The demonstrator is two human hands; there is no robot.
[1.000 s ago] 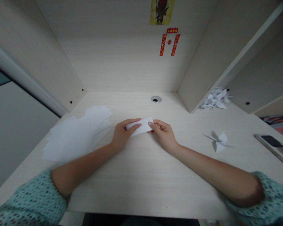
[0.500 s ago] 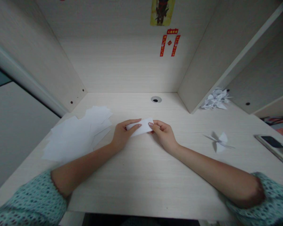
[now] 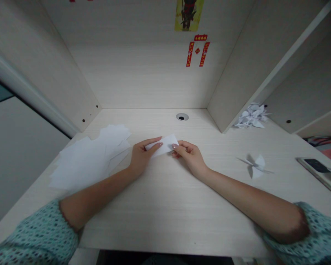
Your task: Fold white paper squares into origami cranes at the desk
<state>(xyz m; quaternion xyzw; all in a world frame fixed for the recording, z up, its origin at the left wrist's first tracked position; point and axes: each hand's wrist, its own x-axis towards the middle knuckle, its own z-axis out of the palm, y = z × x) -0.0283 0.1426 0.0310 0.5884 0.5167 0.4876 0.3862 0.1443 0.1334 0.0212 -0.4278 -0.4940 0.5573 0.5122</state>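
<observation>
Between my hands, a little above the middle of the desk, is a small folded piece of white paper (image 3: 167,143), tilted up toward the right. My left hand (image 3: 142,154) pinches its left end, thumb on top and fingers along the far edge. At the right end, my right hand (image 3: 191,156) grips the paper with the thumb on its face and the fingers curled behind. The paper's underside is hidden. A folded paper figure (image 3: 257,167) with pointed arms stands to the right of my right hand.
Loose white paper sheets (image 3: 85,158) lie spread on the left. A heap of folded paper pieces (image 3: 252,116) sits by the right divider (image 3: 237,84). A phone (image 3: 318,171) lies at the right edge. A round cable hole (image 3: 182,117) is near the back panel.
The folded paper has shifted slightly left and its far edge has tilted up a bit more. Both hands keep their hold and have moved only slightly.
</observation>
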